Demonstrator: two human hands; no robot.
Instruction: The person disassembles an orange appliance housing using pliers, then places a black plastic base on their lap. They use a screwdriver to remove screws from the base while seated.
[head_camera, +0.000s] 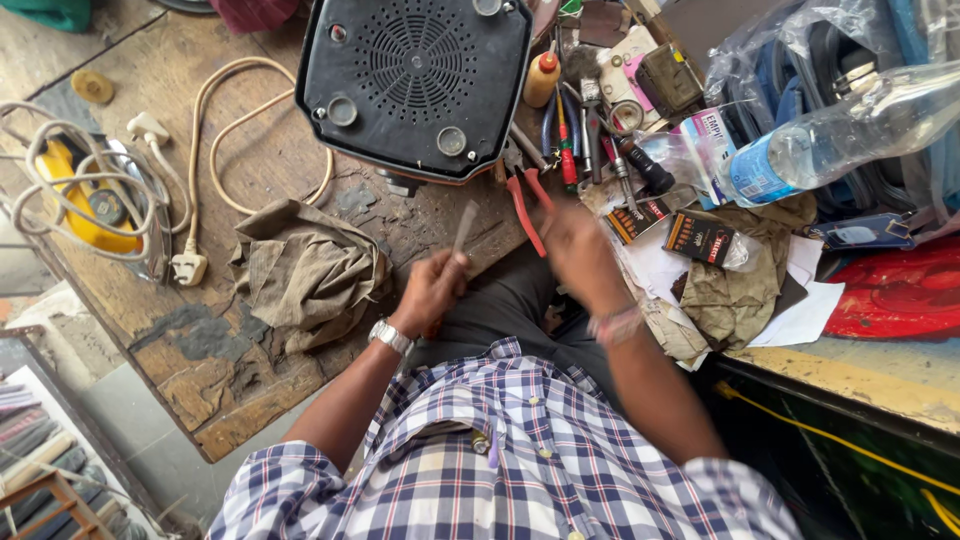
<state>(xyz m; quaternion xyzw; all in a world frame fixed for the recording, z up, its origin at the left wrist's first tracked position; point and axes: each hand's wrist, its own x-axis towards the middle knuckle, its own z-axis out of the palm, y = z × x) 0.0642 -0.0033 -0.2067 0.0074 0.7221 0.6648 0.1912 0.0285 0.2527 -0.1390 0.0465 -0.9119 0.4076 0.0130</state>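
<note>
plaid shirt (520, 450), silver wristwatch (390, 337), dark trousers (510, 300).

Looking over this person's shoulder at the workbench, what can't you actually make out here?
- Right hand: motion-blurred in the head view; grip unclear.
- Thin tool in left hand: blurred, kind unclear.
- Black appliance: top cut off by the frame edge.
- Tool pile: too cluttered to sort.

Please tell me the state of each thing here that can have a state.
Black appliance: upside down, base facing up.
Cloth: crumpled on the bench.
Water bottle: lying on its side.
Red pliers: lying flat.
White plug: unplugged.
Left hand: gripping a thin tool.
Right hand: blurred.
</note>
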